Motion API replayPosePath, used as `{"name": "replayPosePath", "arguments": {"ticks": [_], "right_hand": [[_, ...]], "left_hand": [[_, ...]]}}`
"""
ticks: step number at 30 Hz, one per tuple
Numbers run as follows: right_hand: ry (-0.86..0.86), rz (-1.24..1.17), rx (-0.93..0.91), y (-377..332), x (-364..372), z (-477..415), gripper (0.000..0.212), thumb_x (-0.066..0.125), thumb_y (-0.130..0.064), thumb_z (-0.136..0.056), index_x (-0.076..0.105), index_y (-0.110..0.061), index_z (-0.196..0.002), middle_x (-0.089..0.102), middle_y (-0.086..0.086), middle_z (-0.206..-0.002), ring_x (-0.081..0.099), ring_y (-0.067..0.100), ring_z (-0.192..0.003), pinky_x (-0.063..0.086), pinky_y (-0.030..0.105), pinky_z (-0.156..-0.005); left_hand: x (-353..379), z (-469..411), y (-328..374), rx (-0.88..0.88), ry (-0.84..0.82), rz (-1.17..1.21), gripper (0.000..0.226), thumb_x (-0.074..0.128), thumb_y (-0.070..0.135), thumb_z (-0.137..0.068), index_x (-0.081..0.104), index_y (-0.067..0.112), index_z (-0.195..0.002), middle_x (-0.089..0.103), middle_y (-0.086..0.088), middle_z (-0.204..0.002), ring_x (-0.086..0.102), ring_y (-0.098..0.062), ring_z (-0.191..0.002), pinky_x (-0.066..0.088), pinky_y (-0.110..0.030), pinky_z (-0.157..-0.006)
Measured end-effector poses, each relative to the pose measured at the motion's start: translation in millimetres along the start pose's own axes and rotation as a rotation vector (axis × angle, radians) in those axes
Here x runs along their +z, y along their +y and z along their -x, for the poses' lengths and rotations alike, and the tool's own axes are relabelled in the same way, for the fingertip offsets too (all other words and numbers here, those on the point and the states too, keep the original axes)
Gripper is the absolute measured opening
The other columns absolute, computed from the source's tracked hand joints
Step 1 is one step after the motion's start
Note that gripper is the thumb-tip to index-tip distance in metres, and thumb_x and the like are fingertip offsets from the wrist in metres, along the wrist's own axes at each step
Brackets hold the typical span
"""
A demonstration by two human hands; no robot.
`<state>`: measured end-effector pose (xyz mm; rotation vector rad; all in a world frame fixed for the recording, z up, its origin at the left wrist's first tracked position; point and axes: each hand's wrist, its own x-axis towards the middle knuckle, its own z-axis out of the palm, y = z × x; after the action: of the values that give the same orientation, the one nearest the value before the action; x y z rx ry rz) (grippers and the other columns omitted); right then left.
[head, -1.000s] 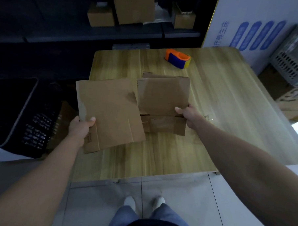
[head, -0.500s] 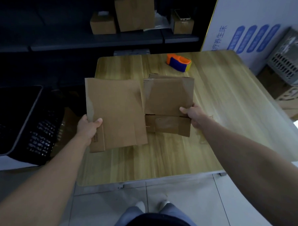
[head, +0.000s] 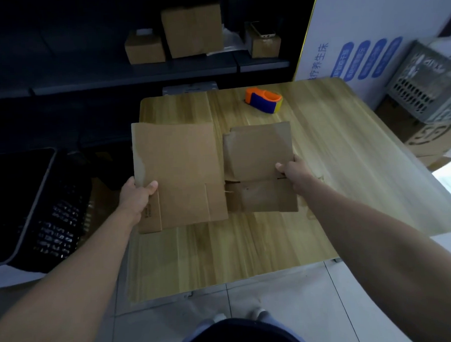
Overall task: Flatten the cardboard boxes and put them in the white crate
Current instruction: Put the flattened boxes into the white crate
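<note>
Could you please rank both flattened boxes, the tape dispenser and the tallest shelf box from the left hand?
1. Larger flattened box: in left hand.
2. Smaller flattened box: rightward.
3. Tape dispenser: back right.
4. Tallest shelf box: rearmost.

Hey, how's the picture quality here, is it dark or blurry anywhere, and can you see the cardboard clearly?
Head view: dim, shelves nearly black, table best lit; print on the white panel is smeared; wide lens bows the table edges; larger cardboard in the left hand and smaller cardboard in the right hand read clearly.

Wooden table (head: 348,165) on pale tiled floor (head: 303,309), dark shelving (head: 137,76) behind
</note>
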<state>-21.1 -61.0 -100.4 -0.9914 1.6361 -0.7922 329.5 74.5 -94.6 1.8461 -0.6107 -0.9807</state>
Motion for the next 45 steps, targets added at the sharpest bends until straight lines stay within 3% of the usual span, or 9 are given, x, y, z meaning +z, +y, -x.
{"name": "replayPosePath", "arguments": {"ticks": [3, 6, 9, 15, 21, 24, 26, 30, 45], "right_hand": [[0.054, -0.057, -0.014, -11.4, -5.8, 2.5, 0.038, 0.063, -0.010, -0.088, 0.054, -0.010, -0.125, 0.064, 0.010, -0.113, 0.061, 0.026, -0.095, 0.050, 0.035, -0.078], [0.068, -0.046, 0.021, -23.4, -23.3, 3.1, 0.038, 0.063, -0.015, -0.090, 0.053, -0.008, -0.125, 0.063, 0.013, -0.117, 0.061, 0.031, -0.104, 0.052, 0.048, -0.088], [0.105, -0.077, 0.038, -32.1, -49.9, 2.7, 0.036, 0.062, -0.015, -0.090, 0.054, -0.007, -0.124, 0.063, 0.014, -0.115, 0.061, 0.032, -0.103, 0.053, 0.049, -0.086], [0.158, -0.105, 0.027, -35.2, -123.5, -5.1, 0.037, 0.061, -0.015, -0.091, 0.052, -0.006, -0.126, 0.062, 0.015, -0.117, 0.060, 0.032, -0.105, 0.051, 0.048, -0.090], [0.238, -0.145, 0.024, -27.9, -236.6, -23.4, 0.038, 0.061, -0.016, -0.090, 0.053, -0.009, -0.127, 0.064, 0.012, -0.114, 0.061, 0.031, -0.101, 0.051, 0.048, -0.090], [0.326, -0.144, -0.024, -20.4, -310.3, -33.2, 0.035, 0.063, -0.014, -0.089, 0.054, -0.009, -0.123, 0.064, 0.006, -0.109, 0.061, 0.023, -0.091, 0.054, 0.037, -0.080], [0.368, -0.129, -0.048, -16.1, -358.8, -39.8, 0.038, 0.063, -0.013, -0.088, 0.054, -0.007, -0.125, 0.062, 0.008, -0.116, 0.060, 0.025, -0.099, 0.052, 0.040, -0.087], [0.426, -0.129, -0.042, -15.5, -444.4, -56.7, 0.042, 0.062, -0.014, -0.089, 0.052, -0.010, -0.130, 0.060, 0.005, -0.116, 0.056, 0.023, -0.098, 0.048, 0.035, -0.085], [0.655, -0.190, -0.019, -8.0, -658.7, -122.1, 0.035, 0.063, -0.013, -0.085, 0.059, -0.010, -0.120, 0.066, 0.007, -0.109, 0.064, 0.026, -0.093, 0.053, 0.042, -0.086]], "left_hand": [[11.4, -9.7, 16.6, 0.024, -0.047, 0.017, 0.051, 0.067, 0.021, -0.087, 0.048, 0.014, -0.134, 0.058, -0.005, -0.124, 0.053, -0.022, -0.108, 0.041, -0.043, -0.100], [27.0, -19.7, 35.1, 0.022, -0.095, 0.043, 0.058, 0.069, 0.024, -0.085, 0.045, 0.015, -0.137, 0.056, -0.004, -0.129, 0.053, -0.024, -0.114, 0.040, -0.046, -0.103], [51.5, -24.6, 50.5, 0.023, -0.126, 0.053, 0.061, 0.071, 0.024, -0.083, 0.045, 0.014, -0.137, 0.057, -0.004, -0.130, 0.055, -0.025, -0.115, 0.041, -0.046, -0.103], [131.3, -14.5, 78.3, 0.095, -0.213, 0.089, 0.035, 0.071, 0.014, -0.080, 0.061, 0.012, -0.113, 0.068, -0.007, -0.112, 0.064, -0.025, -0.099, 0.049, -0.045, -0.095], [242.2, 18.1, 104.8, 0.135, -0.308, 0.088, 0.031, 0.070, 0.015, -0.082, 0.059, 0.015, -0.111, 0.067, -0.006, -0.109, 0.064, -0.025, -0.096, 0.050, -0.044, -0.092], [312.8, 47.9, 114.3, 0.146, -0.338, 0.105, 0.026, 0.069, 0.014, -0.083, 0.059, 0.015, -0.107, 0.068, -0.005, -0.106, 0.064, -0.024, -0.093, 0.051, -0.040, -0.086], [360.3, 69.0, 121.8, 0.153, -0.359, 0.099, 0.025, 0.069, 0.013, -0.082, 0.060, 0.015, -0.105, 0.068, -0.005, -0.105, 0.064, -0.025, -0.093, 0.051, -0.038, -0.083], [445.6, 100.3, 142.3, 0.164, -0.410, 0.105, 0.031, 0.069, 0.012, -0.081, 0.062, 0.012, -0.112, 0.068, -0.006, -0.109, 0.064, -0.026, -0.100, 0.050, -0.042, -0.092], [692.4, 134.4, 229.5, 0.256, -0.580, 0.063, 0.030, 0.069, 0.007, -0.081, 0.061, 0.011, -0.110, 0.067, -0.010, -0.111, 0.062, -0.021, -0.091, 0.050, -0.039, -0.092]]}}
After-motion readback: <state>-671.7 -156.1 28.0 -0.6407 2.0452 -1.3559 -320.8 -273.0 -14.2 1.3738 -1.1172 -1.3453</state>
